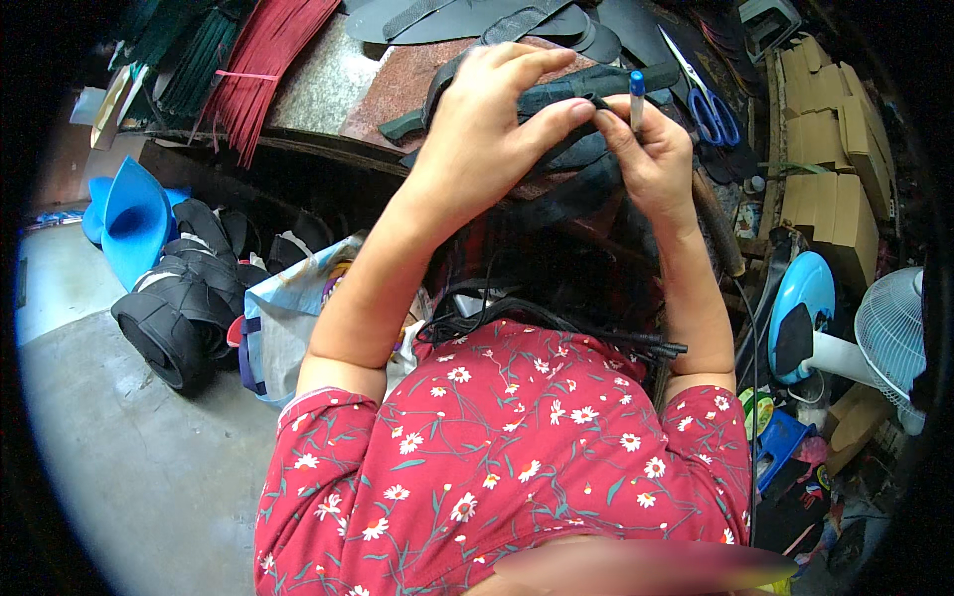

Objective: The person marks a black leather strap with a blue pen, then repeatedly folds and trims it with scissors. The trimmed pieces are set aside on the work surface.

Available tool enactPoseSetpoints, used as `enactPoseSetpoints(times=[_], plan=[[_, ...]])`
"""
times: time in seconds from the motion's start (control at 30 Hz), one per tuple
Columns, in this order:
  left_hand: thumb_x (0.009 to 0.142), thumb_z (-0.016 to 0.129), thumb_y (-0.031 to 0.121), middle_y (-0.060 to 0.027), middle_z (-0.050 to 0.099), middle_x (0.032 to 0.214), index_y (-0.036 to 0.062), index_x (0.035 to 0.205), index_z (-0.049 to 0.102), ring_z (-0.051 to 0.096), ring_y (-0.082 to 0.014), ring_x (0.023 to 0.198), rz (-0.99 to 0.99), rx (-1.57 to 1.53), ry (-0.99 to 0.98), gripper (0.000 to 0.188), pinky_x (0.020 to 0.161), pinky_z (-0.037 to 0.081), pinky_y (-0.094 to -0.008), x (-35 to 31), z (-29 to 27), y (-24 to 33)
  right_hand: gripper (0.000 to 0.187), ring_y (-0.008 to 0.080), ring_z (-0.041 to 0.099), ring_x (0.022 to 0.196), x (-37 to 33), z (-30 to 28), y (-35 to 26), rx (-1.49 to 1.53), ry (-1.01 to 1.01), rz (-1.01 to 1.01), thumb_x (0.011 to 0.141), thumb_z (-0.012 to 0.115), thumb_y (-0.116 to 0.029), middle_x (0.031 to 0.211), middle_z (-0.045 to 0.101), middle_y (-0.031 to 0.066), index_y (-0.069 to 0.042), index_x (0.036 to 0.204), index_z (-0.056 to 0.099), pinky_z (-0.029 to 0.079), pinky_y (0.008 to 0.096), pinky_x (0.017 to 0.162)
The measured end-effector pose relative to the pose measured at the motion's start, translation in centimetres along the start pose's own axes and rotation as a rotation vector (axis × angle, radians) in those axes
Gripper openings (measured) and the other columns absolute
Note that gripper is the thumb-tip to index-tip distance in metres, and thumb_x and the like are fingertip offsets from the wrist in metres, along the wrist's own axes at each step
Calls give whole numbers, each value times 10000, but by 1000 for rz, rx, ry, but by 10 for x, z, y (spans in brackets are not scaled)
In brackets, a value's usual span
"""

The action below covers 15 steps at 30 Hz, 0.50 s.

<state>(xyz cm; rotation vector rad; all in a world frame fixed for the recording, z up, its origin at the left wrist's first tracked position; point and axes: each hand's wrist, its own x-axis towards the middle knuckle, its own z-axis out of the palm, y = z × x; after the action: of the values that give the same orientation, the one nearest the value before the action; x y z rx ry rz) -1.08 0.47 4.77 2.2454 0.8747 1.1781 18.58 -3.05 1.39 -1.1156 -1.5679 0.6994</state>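
Over the workbench both of my hands meet at a small black strip (596,101), dark and soft-looking. My left hand (487,114) has its thumb tip on the strip; its fingers arch above, partly hiding the grip. My right hand (656,154) pinches the strip between thumb and bent fingers. A pen (637,99) with a blue cap sticks up from between those right fingers. Beneath the hands lie several dark fabric or leather pieces (571,87), overlapping on the bench.
Blue-handled scissors (708,111) lie right of my hands. Bundled red strips (273,65) sit on the bench's left. Brown boxes (830,214) and a white fan (889,333) stand at right. Black shoe-like pieces (184,313) and a cloth bag (288,318) are at left on the floor.
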Motion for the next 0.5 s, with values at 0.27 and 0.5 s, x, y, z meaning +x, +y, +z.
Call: enactPoseSetpoints(times=[0.27, 0.5], plan=[[856, 678, 145, -51, 683, 859, -33, 979, 671, 610, -89, 783, -377, -799, 60, 216, 751, 485, -229, 0, 38, -18, 163, 144, 616, 752, -1, 2, -8, -198, 16, -86, 907, 642, -152, 829, 655, 63, 9, 915, 666, 490, 275, 697], [862, 666, 109, -11, 656, 871, 24, 930, 666, 586, -80, 813, -452, -1073, 47, 109, 788, 465, -230, 2, 39, -40, 464, 120, 580, 714, 20, -21, -21, 81, 110, 173, 1024, 395, -389, 919, 636, 70, -18, 893, 641, 432, 204, 628]])
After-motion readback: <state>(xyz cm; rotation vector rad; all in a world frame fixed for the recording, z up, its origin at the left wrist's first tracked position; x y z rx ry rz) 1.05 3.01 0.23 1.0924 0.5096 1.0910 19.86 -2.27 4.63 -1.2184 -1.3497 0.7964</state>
